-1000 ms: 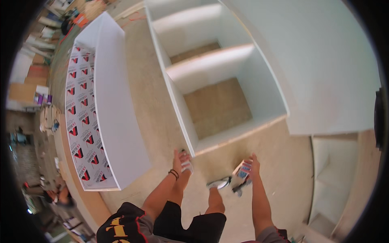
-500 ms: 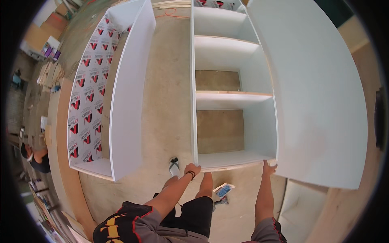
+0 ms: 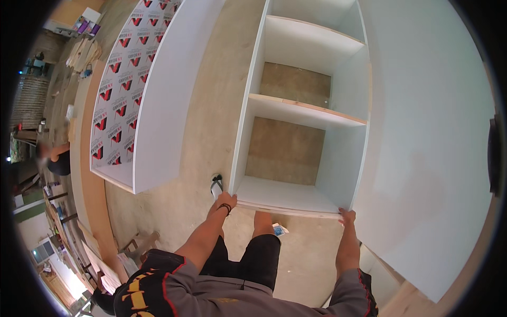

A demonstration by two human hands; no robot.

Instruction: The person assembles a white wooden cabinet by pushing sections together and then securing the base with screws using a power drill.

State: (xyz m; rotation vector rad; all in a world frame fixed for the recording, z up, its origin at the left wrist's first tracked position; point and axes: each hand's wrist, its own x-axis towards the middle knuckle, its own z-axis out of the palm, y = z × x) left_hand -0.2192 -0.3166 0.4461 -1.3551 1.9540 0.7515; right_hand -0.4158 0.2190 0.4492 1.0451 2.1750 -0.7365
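Before me lies a long white cabinet frame [image 3: 274, 196] with several cross shelves and raw wood edges; the floor shows through its compartments. My left hand [image 3: 227, 199], a dark bracelet at its wrist, is closed on the near left corner. At the near right corner, my right hand [image 3: 347, 215] grips the same frame, with its fingers partly hidden by the edge. The frame lies slightly slanted, its near end to the left. Close along its right side is a large plain white panel surface [image 3: 422, 137].
Left of the frame stands another white cabinet [image 3: 163, 121] with printed backing inside. A strip of floor [image 3: 208, 105] runs between them. My sandalled foot [image 3: 216, 186] is near the frame's left corner. A small blue and white packet [image 3: 279, 229] lies by my leg. Farther left is another person [image 3: 58, 158].
The frame's near end has swung left and slightly toward me, both hands holding its corners. My view has also shifted, so the left cabinet appears higher.
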